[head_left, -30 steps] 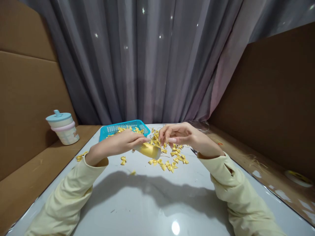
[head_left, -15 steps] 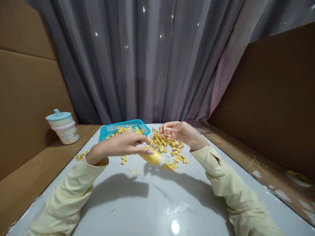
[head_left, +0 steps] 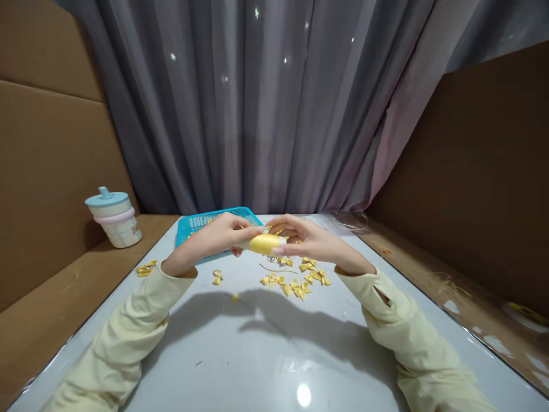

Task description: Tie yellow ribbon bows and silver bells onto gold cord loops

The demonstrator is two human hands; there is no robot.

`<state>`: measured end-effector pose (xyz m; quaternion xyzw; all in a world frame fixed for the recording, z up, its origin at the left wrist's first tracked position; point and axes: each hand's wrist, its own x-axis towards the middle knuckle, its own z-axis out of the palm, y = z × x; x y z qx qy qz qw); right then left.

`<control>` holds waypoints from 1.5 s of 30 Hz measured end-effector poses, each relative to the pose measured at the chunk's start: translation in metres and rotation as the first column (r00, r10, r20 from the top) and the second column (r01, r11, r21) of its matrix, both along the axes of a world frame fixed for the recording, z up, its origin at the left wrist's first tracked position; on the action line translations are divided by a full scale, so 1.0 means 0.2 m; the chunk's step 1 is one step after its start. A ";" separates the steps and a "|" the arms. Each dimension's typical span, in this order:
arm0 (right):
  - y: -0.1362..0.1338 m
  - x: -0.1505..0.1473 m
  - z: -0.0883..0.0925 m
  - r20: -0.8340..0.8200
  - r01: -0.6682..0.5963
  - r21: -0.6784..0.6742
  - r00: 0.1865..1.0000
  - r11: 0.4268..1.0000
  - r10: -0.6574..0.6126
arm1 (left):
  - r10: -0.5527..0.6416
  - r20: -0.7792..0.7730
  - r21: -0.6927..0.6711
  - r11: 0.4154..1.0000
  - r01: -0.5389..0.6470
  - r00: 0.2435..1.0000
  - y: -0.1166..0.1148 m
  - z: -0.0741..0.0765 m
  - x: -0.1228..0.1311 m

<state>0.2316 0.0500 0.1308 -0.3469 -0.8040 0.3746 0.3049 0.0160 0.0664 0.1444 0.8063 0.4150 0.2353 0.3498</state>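
Observation:
A spool of yellow thread [head_left: 263, 244] is held level above the table between both hands. My left hand [head_left: 218, 236] is closed on its left end. On the right end, my right hand [head_left: 306, 239] has its thumb at the near side and its fingers curled over the top. Several small yellow ribbon bows [head_left: 297, 289] lie on the table below and behind the spool, partly hidden by the hands. A thin cord [head_left: 278, 270] lies among the bows. One single bow [head_left: 217, 277] rests apart, below my left hand.
Behind my left hand stands a blue plastic basket [head_left: 184, 229] with yellow bows inside. Yellow-handled scissors [head_left: 146, 268] lie at the table's left edge. A lidded cup [head_left: 115, 218] stands on cardboard at the left. Cardboard walls [head_left: 480, 160] flank the white table [head_left: 240, 366].
My right hand has come left from the bow pile and taken hold of the spool's right end. My left hand has raised the spool and turned it nearly level.

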 end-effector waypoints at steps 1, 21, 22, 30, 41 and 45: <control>-0.01 -0.01 0.00 0.026 0.002 0.047 1.000 0.999 -0.003 | 0.014 0.007 -0.044 0.999 -0.013 1.000 0.01 0.00 0.00; 0.06 0.02 -0.03 -0.131 -0.070 -0.246 0.991 0.967 0.038 | -0.009 0.017 -0.023 1.000 0.010 1.000 -0.05 0.05 0.01; 0.05 0.02 -0.02 -0.110 -0.079 -0.229 0.992 0.970 0.054 | -0.002 0.016 -0.032 0.999 0.003 1.000 -0.05 0.05 0.01; 0.06 0.01 -0.02 -0.196 -0.120 -0.367 0.979 0.923 0.049 | -0.002 0.011 -0.079 0.997 0.003 1.000 -0.03 0.03 0.01; 0.11 0.01 -0.06 -0.275 -0.211 -0.486 0.958 0.848 0.081 | -0.024 0.086 -0.039 0.999 0.027 0.996 -0.03 0.02 0.02; 0.09 -0.02 -0.07 -0.266 -0.028 -0.321 0.962 0.947 -0.062 | 0.032 0.077 -0.065 0.997 -0.027 0.996 -0.05 0.04 0.02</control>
